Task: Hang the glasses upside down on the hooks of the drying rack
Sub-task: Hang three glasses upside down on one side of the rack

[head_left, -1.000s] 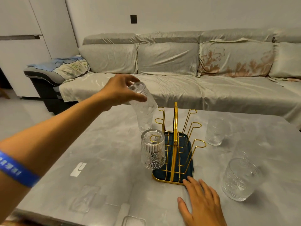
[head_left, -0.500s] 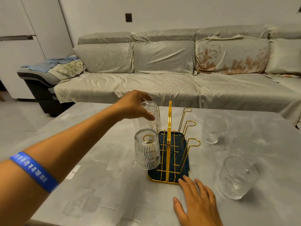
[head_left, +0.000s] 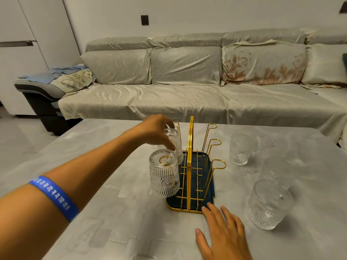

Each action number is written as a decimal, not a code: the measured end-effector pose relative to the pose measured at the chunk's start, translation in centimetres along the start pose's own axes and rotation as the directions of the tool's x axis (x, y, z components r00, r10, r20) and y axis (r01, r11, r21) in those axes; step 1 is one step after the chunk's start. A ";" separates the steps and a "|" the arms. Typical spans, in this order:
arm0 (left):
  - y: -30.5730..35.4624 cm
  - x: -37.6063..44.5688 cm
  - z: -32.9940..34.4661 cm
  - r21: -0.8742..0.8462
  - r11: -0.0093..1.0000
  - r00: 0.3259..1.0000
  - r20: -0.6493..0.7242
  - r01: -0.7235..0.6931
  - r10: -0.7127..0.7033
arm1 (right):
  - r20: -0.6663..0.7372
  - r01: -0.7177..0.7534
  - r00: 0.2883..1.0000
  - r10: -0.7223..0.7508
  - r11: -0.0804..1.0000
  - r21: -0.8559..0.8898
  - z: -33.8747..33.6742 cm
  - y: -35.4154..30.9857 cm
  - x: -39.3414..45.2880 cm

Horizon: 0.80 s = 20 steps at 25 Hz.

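A gold wire drying rack (head_left: pixel 190 139) with a dark blue tray stands mid-table. One ribbed glass (head_left: pixel 164 173) hangs upside down on its near left hook. My left hand (head_left: pixel 156 131) grips the base of a second glass (head_left: pixel 175 142), upside down over the middle left hook. My right hand (head_left: pixel 222 233) lies flat on the table, fingertips at the rack's near right corner. Three glasses stand to the right: a near glass (head_left: pixel 269 204), a middle glass (head_left: pixel 275 170) and a far glass (head_left: pixel 240 149). The right-side hooks (head_left: pixel 218 164) are bare.
The grey marble-look table (head_left: pixel 116 212) carries everything. A long grey sofa (head_left: pixel 187 87) runs behind the table's far edge. White cabinets (head_left: pixel 22 44) stand at the left, with floor between them and the table.
My left hand has lowered the second glass from above the rack down onto the left-side hook behind the first glass. My right hand has stayed at the rack's corner.
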State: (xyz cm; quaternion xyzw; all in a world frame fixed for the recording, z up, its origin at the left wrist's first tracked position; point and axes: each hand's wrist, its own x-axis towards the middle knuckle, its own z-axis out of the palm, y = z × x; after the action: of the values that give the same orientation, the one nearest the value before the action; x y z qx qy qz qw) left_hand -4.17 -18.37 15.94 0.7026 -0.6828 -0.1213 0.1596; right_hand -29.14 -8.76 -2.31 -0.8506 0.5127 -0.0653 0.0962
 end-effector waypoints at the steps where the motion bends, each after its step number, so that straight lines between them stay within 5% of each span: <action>1: 0.0 0.1 0.2 0.006 1.000 1.000 0.004 0.000 0.000 | 0.014 0.002 1.000 -0.001 1.000 -0.012 -0.1 0.0 0.0; 10: -0.4 0.4 0.2 -0.003 0.999 0.992 0.113 0.051 -0.050 | 0.056 -0.008 0.998 0.014 0.994 -0.113 -1.7 -0.8 0.1; 12: -1.3 -0.2 -0.7 -0.226 0.969 0.987 0.144 0.103 -0.071 | -0.004 -0.006 1.000 0.006 0.998 -0.070 -2.0 -0.9 -0.3; 14: -3.4 -0.6 -1.3 -0.530 0.841 0.988 -0.037 0.110 -0.152 | -0.021 -0.021 1.000 0.019 0.998 -0.060 -1.7 -1.0 -0.6; 17: -7.7 -0.2 0.7 -0.750 0.646 0.826 -0.271 0.141 -0.495 | -0.084 -0.047 0.996 0.041 0.996 -0.076 -0.4 -0.7 0.0; 20: -10.6 0.9 5.8 -0.772 0.566 0.762 -0.172 0.290 -0.625 | -0.064 -0.073 0.995 0.071 0.997 -0.038 -0.2 -1.1 0.2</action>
State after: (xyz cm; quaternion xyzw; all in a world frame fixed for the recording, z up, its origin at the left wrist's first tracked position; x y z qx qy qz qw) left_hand 3.37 -19.47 6.54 0.7501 -0.3167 -0.2533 0.5223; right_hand -28.18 -8.44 -1.91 -0.8309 0.5470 -0.0782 0.0652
